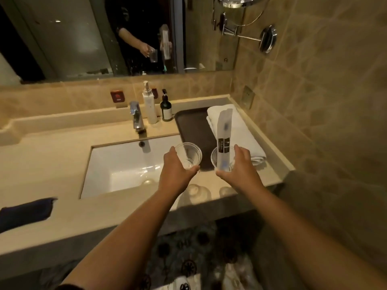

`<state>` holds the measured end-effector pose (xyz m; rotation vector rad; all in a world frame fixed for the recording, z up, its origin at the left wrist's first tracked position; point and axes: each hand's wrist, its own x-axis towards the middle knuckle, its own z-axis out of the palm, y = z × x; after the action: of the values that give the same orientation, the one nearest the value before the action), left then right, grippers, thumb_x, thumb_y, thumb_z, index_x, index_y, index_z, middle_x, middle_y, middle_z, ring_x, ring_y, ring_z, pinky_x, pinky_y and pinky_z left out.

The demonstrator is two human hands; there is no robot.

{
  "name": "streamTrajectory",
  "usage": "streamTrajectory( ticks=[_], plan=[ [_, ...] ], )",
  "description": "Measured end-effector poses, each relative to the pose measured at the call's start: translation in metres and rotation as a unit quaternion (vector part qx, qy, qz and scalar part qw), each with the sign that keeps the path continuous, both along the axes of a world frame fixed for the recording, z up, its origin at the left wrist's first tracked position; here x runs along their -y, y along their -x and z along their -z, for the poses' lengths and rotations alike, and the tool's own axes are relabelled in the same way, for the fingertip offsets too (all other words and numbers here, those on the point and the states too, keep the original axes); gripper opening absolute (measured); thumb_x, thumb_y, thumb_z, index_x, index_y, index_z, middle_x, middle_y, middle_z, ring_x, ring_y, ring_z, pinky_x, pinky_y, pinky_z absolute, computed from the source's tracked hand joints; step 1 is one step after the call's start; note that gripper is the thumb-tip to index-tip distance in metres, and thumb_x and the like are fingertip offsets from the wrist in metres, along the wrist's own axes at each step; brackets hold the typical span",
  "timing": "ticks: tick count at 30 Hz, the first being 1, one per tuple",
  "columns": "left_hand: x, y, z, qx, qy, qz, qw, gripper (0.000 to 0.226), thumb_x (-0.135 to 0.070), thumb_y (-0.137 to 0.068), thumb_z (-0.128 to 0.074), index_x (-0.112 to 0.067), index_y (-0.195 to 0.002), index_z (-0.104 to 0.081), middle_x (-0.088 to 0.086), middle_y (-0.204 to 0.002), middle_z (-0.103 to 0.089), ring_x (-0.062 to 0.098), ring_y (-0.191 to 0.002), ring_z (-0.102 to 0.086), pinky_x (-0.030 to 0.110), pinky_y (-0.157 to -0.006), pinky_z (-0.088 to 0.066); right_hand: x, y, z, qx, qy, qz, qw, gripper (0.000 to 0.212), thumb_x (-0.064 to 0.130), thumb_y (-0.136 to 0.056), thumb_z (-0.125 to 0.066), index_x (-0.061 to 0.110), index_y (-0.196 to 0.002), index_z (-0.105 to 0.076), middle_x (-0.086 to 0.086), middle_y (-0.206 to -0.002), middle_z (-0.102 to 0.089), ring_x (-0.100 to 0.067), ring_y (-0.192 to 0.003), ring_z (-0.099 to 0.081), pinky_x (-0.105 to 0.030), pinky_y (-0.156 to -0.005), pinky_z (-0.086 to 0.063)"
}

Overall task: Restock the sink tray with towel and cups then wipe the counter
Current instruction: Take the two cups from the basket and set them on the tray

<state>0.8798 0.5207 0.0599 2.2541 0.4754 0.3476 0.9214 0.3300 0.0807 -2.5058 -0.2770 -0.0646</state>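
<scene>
My left hand grips an empty clear plastic cup, held above the sink's right edge. My right hand grips a second clear cup with a long wrapped toothbrush packet standing in it. Both cups hover over the near end of the dark brown tray on the counter to the right of the sink. A folded white towel lies along the tray's right side.
The white sink with a chrome faucet sits left of the tray. A white pump bottle and a dark pump bottle stand behind it. A dark blue cloth lies at the counter's near left edge. A tiled wall stands close on the right.
</scene>
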Motion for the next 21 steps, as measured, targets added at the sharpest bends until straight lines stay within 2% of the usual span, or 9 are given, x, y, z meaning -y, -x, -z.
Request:
streamTrajectory(
  ticks=[8, 12, 15, 18, 21],
  plan=[
    [-0.050, -0.141, 0.006, -0.020, 0.018, 0.003, 1.000, 0.095, -0.048, -0.071, -0.083, -0.020, -0.145, -0.030, 0.008, -0.146, -0.042, 0.028, -0.124, -0.052, 0.028, -0.084, -0.039, -0.054, -0.134, 0.000, -0.027, -0.014, 0.006, 1.000, 0.099, 0.043, -0.076, -0.079, 0.023, -0.149, -0.016, 0.000, -0.153, -0.020, -0.025, -0.131, -0.043, -0.035, -0.098, -0.044],
    [-0.068, -0.194, 0.011, -0.039, 0.024, -0.017, 0.999, 0.101, -0.049, -0.071, -0.083, -0.019, -0.149, -0.025, 0.007, -0.151, -0.037, 0.030, -0.128, -0.050, 0.035, -0.093, -0.046, -0.071, -0.195, 0.005, -0.032, -0.013, -0.010, 0.999, 0.096, 0.043, -0.077, -0.078, 0.025, -0.149, -0.016, 0.002, -0.152, -0.020, -0.024, -0.131, -0.043, -0.033, -0.096, -0.044],
    [-0.079, -0.230, 0.016, -0.049, 0.030, -0.041, 0.998, 0.098, -0.046, -0.071, -0.084, -0.020, -0.147, -0.028, 0.007, -0.149, -0.040, 0.030, -0.127, -0.051, 0.039, -0.095, -0.048, -0.085, -0.241, 0.012, -0.042, -0.011, -0.017, 0.999, 0.096, 0.042, -0.078, -0.078, 0.025, -0.148, -0.016, 0.001, -0.153, -0.020, -0.025, -0.132, -0.043, -0.035, -0.096, -0.045],
    [-0.087, -0.264, 0.024, -0.050, 0.042, -0.057, 0.996, 0.094, -0.045, -0.072, -0.083, -0.020, -0.145, -0.031, 0.007, -0.146, -0.042, 0.029, -0.126, -0.051, 0.038, -0.095, -0.048, -0.096, -0.290, 0.023, -0.041, -0.011, -0.041, 0.998, 0.096, 0.042, -0.077, -0.079, 0.023, -0.149, -0.018, -0.001, -0.153, -0.021, -0.025, -0.131, -0.044, -0.031, -0.092, -0.043],
    [-0.091, -0.299, 0.032, -0.069, 0.062, -0.081, 0.992, 0.096, -0.045, -0.073, -0.083, -0.019, -0.148, -0.029, 0.007, -0.150, -0.039, 0.028, -0.131, -0.047, 0.041, -0.102, -0.045, -0.103, -0.340, 0.035, -0.051, -0.009, -0.072, 0.996, 0.097, 0.042, -0.076, -0.079, 0.020, -0.150, -0.019, -0.002, -0.153, -0.022, -0.025, -0.130, -0.045, -0.030, -0.092, -0.042]
  ],
)
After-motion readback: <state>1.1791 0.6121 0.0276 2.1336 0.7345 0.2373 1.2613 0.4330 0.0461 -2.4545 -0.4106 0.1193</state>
